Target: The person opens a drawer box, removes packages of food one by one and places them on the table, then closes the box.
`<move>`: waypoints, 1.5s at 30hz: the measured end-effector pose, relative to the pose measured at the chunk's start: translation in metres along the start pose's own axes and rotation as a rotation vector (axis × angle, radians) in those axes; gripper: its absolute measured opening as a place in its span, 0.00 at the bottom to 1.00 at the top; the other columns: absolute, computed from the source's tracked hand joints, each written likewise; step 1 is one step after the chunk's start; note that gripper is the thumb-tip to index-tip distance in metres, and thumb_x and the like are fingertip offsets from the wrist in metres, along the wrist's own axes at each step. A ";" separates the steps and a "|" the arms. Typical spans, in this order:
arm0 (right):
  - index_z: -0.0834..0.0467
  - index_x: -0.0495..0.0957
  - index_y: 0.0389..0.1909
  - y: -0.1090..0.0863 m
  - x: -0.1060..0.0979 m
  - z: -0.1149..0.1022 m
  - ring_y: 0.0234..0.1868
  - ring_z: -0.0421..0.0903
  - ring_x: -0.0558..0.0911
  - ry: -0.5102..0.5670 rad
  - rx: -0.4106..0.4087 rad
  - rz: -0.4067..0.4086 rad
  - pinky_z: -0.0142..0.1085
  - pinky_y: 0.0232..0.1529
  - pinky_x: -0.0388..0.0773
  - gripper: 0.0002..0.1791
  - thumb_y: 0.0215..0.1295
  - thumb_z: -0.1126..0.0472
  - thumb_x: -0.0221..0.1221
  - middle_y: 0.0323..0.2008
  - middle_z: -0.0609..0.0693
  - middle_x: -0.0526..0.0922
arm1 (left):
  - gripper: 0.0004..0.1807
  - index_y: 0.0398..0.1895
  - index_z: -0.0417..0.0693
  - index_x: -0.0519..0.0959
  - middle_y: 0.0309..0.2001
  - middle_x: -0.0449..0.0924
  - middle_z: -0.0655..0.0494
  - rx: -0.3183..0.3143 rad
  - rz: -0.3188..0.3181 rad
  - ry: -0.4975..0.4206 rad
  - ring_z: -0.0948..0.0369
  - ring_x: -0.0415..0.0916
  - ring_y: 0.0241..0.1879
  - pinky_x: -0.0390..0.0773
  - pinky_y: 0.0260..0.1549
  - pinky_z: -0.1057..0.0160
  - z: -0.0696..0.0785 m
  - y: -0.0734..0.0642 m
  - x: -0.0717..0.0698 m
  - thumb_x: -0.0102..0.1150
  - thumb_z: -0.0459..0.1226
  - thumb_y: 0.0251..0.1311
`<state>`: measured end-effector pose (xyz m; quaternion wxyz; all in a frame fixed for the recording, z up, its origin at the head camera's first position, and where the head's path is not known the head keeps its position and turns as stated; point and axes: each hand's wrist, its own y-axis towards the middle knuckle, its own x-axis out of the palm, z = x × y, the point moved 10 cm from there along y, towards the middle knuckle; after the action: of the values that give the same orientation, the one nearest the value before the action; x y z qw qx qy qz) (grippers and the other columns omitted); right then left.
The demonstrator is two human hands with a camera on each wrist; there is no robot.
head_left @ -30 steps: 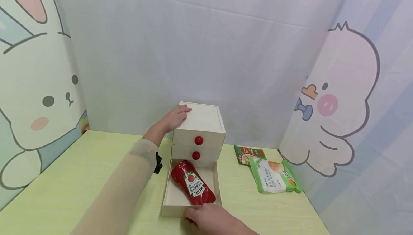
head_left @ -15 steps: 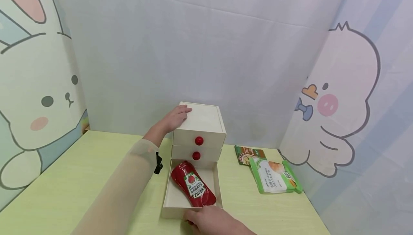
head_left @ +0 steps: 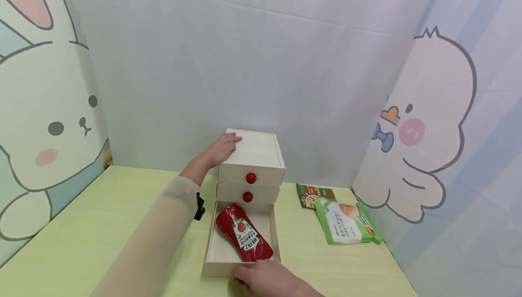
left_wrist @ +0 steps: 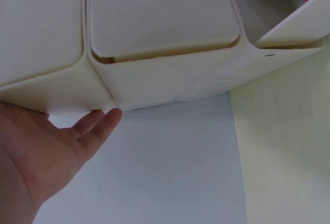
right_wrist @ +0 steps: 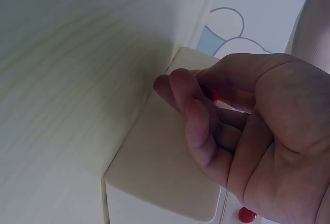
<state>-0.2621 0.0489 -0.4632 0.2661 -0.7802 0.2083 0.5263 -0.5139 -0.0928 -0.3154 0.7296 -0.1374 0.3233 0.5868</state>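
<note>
A small white drawer cabinet [head_left: 258, 148] stands against the back curtain. Its bottom drawer [head_left: 218, 269] is pulled far out, and a red Heinz ketchup pouch [head_left: 244, 233] lies slantwise inside. My left hand [head_left: 222, 150] rests on the cabinet's top left edge, with fairly straight fingers along its side in the left wrist view. At the drawer's front, my right hand [head_left: 269, 279] pinches the red knob [right_wrist: 210, 95], mostly hidden by curled fingers. The two upper drawers, each with a red knob [head_left: 251, 178], are closed.
To the cabinet's right, a green and white corn starch bag [head_left: 346, 222] lies partly over a brown and green packet [head_left: 311, 195] on the pale yellow-green table [head_left: 134, 206]. Curtains printed with cartoon animals enclose the back and sides.
The bottom drawer has come very slightly toward me with my right hand on its knob, then stayed put. My left hand has not moved on the cabinet.
</note>
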 end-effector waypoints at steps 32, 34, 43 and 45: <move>0.50 0.62 0.84 0.048 -0.044 0.065 0.71 0.54 0.77 -0.039 0.251 0.202 0.52 0.67 0.85 0.54 0.65 0.35 0.75 0.75 0.56 0.73 | 0.32 0.87 0.45 0.63 0.91 0.45 0.45 -0.005 -0.002 -0.001 0.42 0.36 0.91 0.43 0.88 0.36 0.001 -0.006 -0.003 0.33 0.42 0.85; 0.51 0.59 0.86 0.051 -0.041 0.066 0.72 0.56 0.77 -0.056 0.250 0.195 0.52 0.67 0.85 0.58 0.63 0.33 0.76 0.76 0.57 0.73 | 0.32 0.87 0.44 0.63 0.91 0.45 0.45 -0.003 -0.002 -0.002 0.42 0.36 0.91 0.43 0.88 0.36 0.002 -0.006 -0.004 0.33 0.42 0.85; 0.49 0.52 0.88 0.064 -0.038 0.071 0.65 0.54 0.79 -0.090 0.270 0.190 0.48 0.61 0.87 0.66 0.58 0.29 0.77 0.70 0.60 0.75 | 0.32 0.86 0.44 0.65 0.91 0.46 0.45 -0.009 0.006 0.001 0.42 0.37 0.91 0.44 0.88 0.36 0.001 -0.006 -0.009 0.33 0.41 0.84; 0.47 0.51 0.89 0.065 -0.037 0.073 0.60 0.51 0.80 -0.060 0.289 0.188 0.46 0.57 0.87 0.67 0.57 0.30 0.77 0.68 0.60 0.76 | 0.32 0.86 0.44 0.64 0.91 0.46 0.45 -0.008 0.004 0.004 0.42 0.36 0.91 0.43 0.88 0.36 0.001 -0.006 -0.008 0.33 0.41 0.84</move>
<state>-0.3670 0.0468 -0.4639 0.3313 -0.6948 0.3459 0.5365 -0.5084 -0.1003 -0.3106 0.7273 -0.1408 0.3224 0.5893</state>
